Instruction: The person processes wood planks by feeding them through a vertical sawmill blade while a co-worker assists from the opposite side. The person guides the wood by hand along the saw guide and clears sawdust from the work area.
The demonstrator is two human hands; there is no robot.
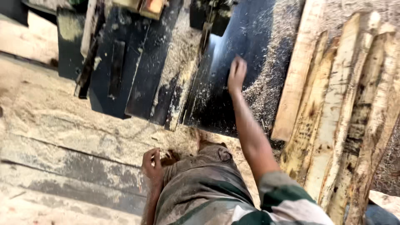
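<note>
Two hands, two jobs: your right hand (236,75) lies flat, fingers together, on the dark metal table (233,50), near its right edge where sawdust (266,83) is heaped. Your left hand (152,164) hangs loosely curled beside your trousers (200,183), holding nothing. Rough planks (333,116) lie just beyond the table's right edge.

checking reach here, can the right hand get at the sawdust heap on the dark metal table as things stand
Probably yes: the right hand already lies flat on the dark metal table, with the sawdust heap just beside it and nothing between them.
</note>
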